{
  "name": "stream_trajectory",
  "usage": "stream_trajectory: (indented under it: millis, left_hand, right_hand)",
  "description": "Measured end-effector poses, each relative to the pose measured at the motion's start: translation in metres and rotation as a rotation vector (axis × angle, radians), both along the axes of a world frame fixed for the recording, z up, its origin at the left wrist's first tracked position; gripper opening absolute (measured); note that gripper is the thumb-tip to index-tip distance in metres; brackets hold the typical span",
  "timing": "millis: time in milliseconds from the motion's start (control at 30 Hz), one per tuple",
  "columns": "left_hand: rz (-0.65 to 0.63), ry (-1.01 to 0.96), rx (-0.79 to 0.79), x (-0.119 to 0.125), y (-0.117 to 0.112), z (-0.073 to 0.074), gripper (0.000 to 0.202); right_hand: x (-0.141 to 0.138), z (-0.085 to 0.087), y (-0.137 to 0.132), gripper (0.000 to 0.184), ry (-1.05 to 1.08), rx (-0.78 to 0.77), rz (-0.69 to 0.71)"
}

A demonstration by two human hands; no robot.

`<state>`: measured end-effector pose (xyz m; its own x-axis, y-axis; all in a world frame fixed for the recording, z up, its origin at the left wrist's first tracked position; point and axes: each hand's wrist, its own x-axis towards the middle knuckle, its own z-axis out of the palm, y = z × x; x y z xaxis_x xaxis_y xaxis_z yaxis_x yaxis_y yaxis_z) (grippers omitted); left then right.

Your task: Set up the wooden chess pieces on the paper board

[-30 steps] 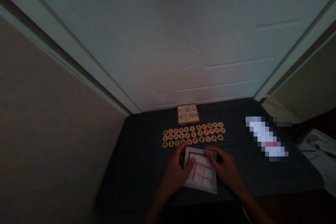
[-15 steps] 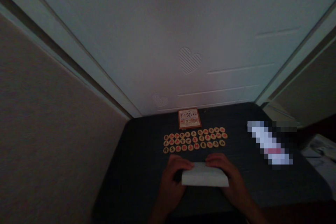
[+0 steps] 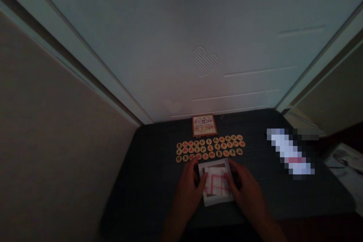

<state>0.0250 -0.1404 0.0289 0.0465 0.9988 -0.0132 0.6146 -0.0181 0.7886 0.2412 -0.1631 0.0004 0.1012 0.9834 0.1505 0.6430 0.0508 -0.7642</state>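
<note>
Low in the middle, a shallow white box (image 3: pixel 218 200) sits between my hands with its open side up. Inside lies a folded white paper with pink lines (image 3: pixel 217 180). My left hand (image 3: pixel 187 183) grips the box's left side, thumb bent over the rim onto the paper. On the other side my right hand (image 3: pixel 246 185) holds the box the same way, its thumb also at the paper. Just beyond the box, round xiangqi pieces (image 3: pixel 210 148) with red and black characters lie in three rows.
The dark table (image 3: pixel 147 181) stands against a white door (image 3: pixel 159 45) with embossed hearts. A square box lid (image 3: pixel 204 125) with a printed picture rests behind the pieces. At right is a pixelated white object (image 3: pixel 289 153). Papers (image 3: pixel 343 170) lie past the table's right edge.
The white box was tilted with its side wall facing me; now its open top and the paper inside show. My thumbs have come over the rim onto the paper.
</note>
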Motion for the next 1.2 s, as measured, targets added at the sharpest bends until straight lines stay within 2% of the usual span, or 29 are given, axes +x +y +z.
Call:
stream_trajectory:
  millis: [100, 267, 467, 733, 1200]
  left_hand:
    - [-0.026, 0.091, 0.095, -0.004, -0.011, -0.006, 0.054]
    - [-0.254, 0.211, 0.162, -0.013, -0.029, -0.010, 0.055]
    - [-0.343, 0.348, 0.217, -0.019, -0.028, -0.009, 0.049]
    - [-0.368, 0.398, 0.277, -0.022, -0.024, -0.002, 0.044]
    - [-0.364, 0.344, 0.226, -0.028, -0.025, -0.008, 0.039]
  right_hand:
    - [0.006, -0.005, -0.006, 0.036, -0.060, 0.062, 0.027]
    - [0.016, -0.010, -0.011, 0.034, -0.103, 0.167, 0.142]
    - [0.028, -0.019, -0.010, 0.033, -0.218, 0.179, 0.267]
    - [0.033, -0.024, -0.009, 0.033, -0.266, 0.215, 0.269]
    - [0.032, -0.022, -0.009, 0.032, -0.161, 0.233, 0.246]
